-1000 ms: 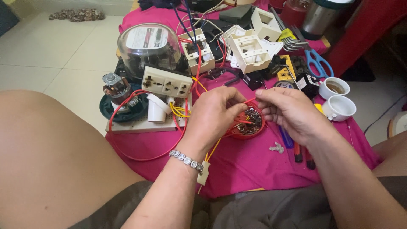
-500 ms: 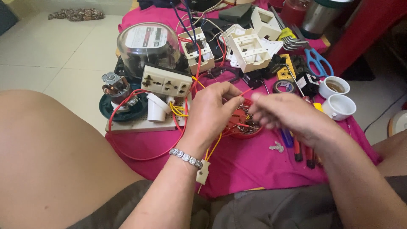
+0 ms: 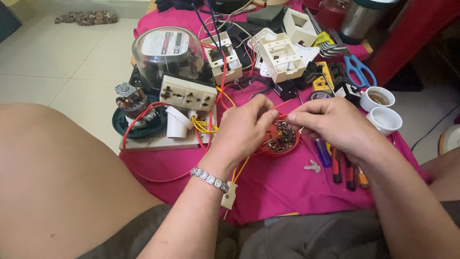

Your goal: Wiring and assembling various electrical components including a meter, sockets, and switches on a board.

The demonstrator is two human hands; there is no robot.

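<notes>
Head view: left hand (image 3: 247,127) and right hand (image 3: 335,125) meet over a red dish (image 3: 280,139) of small metal parts on the pink cloth (image 3: 287,192). Both grips are pressed together on a thin red wire (image 3: 282,103) strung between them, left pinching one end, right probably the other; fingertips hide the contact. Dish sits just under the grips. Left of the left grip: beige socket strip (image 3: 188,93) on a perforated board (image 3: 163,140). Screwdrivers (image 3: 342,168) lie just below the right grip.
</notes>
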